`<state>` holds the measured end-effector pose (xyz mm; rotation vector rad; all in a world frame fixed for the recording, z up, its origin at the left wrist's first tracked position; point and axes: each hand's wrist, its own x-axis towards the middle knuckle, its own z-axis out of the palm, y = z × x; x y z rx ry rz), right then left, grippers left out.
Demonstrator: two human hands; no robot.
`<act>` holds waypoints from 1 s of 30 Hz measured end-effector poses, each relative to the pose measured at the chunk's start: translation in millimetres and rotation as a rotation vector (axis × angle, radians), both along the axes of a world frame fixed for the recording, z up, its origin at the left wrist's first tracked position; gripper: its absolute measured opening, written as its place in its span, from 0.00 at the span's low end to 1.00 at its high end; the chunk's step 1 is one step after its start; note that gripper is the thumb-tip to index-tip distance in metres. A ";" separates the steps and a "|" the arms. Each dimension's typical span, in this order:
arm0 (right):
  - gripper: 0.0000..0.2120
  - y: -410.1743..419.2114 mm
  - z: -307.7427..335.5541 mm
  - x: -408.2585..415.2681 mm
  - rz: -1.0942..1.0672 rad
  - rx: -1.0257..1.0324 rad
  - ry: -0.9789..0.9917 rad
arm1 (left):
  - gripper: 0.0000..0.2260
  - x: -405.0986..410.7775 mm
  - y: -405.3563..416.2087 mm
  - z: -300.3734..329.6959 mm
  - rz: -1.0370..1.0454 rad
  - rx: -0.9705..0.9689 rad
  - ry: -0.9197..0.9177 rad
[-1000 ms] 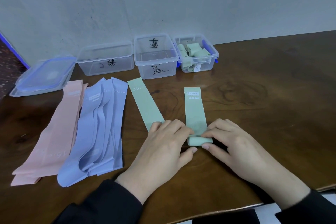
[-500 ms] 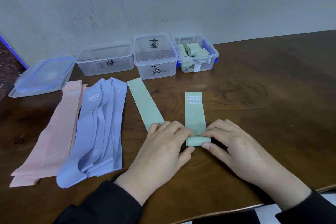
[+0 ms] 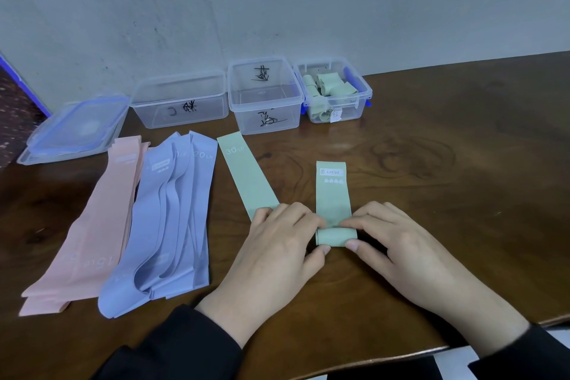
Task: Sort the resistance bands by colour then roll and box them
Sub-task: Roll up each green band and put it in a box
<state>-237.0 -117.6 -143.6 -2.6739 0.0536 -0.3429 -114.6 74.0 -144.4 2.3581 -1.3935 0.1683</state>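
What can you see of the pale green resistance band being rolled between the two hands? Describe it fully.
The pale green resistance band is a flat, matte, stretchy-looking strip lying on the brown wooden table. Its near end is wound into a small roll, pinched by the left hand and right hand. The unrolled part runs away from the person, ending in a white label reading HEAVY with four small marks beneath. It touches no other band.

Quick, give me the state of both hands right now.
Left hand: pinching the rolled end of the green band.
Right hand: pinching the same roll from the other side.
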 end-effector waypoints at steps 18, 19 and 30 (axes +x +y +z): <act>0.15 0.4 1.2 0.1 -0.011 0.008 0.011 | 0.19 -1.9 0.3 1.3 0.002 0.016 0.017; 0.16 0.4 0.8 0.3 -0.015 0.003 0.012 | 0.19 -1.6 0.3 1.1 0.007 0.012 0.016; 0.16 0.1 -0.5 0.2 -0.011 0.008 0.005 | 0.19 -1.4 0.4 1.3 0.007 0.001 0.010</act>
